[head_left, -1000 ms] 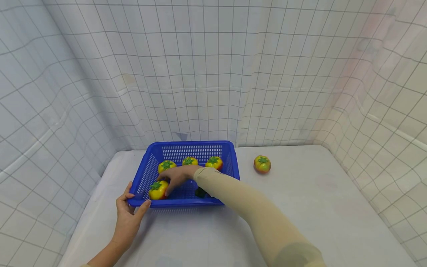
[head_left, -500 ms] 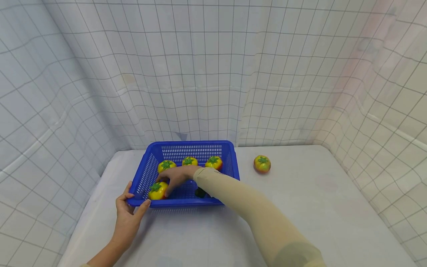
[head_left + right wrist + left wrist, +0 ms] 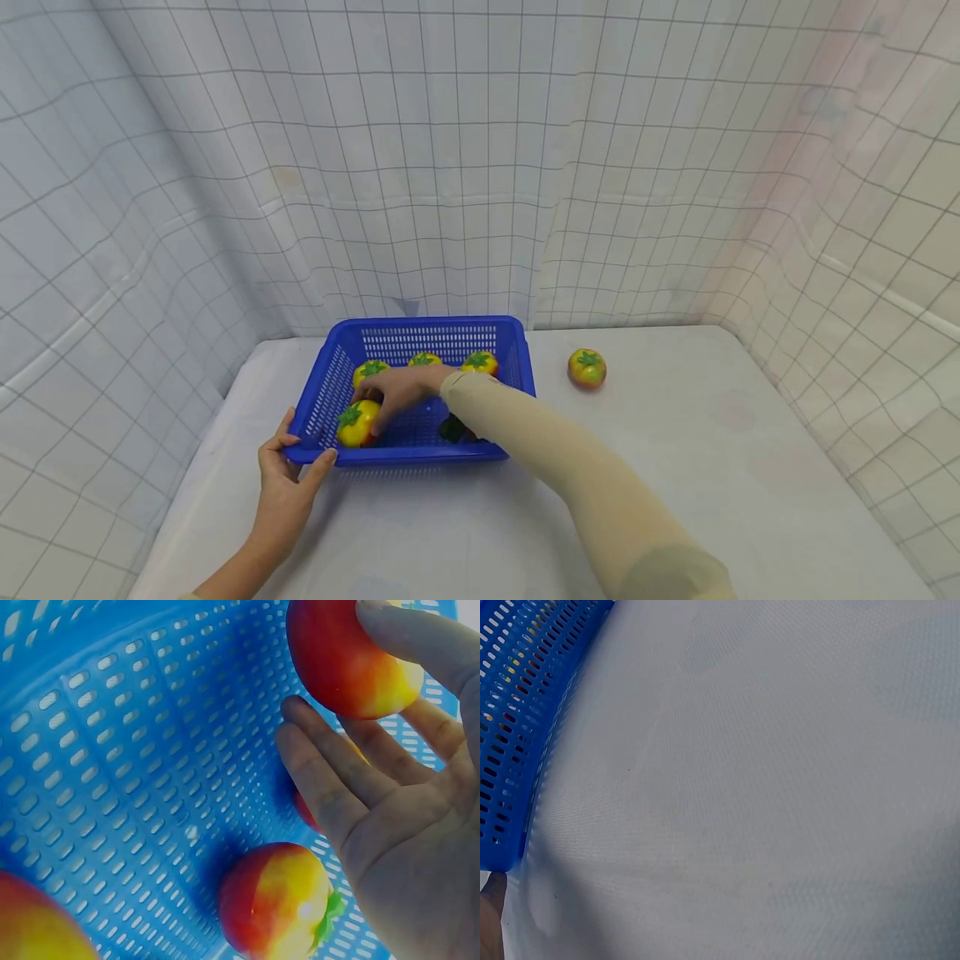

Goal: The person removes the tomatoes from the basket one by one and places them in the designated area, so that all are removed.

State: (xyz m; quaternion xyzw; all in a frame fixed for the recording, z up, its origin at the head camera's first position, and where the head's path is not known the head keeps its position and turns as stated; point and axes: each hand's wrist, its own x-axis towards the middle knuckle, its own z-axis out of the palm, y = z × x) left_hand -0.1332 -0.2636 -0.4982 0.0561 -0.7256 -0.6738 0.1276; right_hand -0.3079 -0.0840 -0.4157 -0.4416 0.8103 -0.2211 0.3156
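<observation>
In the head view a blue plastic basket (image 3: 420,455) stands on the white-covered table. My left hand (image 3: 283,500) grips its near left corner, thumb on the front rim and fingers at the left side. Inside the basket, my right hand (image 3: 401,389) holds a yellow-and-red tomato (image 3: 356,425) with a green leafy top at the near left. In the right wrist view the thumb presses this tomato (image 3: 352,660) from one side, with fingers behind it. Other tomatoes lie towards the back: one at left (image 3: 370,372), one in the middle (image 3: 425,359), one at right (image 3: 480,362).
A dark green leafy-looking thing (image 3: 452,429) lies in the basket, partly hidden by the right sleeve (image 3: 555,450). Another tomato (image 3: 587,367) sits on the table (image 3: 675,433) to the basket's right. White grid-patterned curtains (image 3: 450,167) surround the table on three sides.
The right hand and its tomato have risen slightly within the basket. The left hand stays at the corner. The view has shifted very slightly.
</observation>
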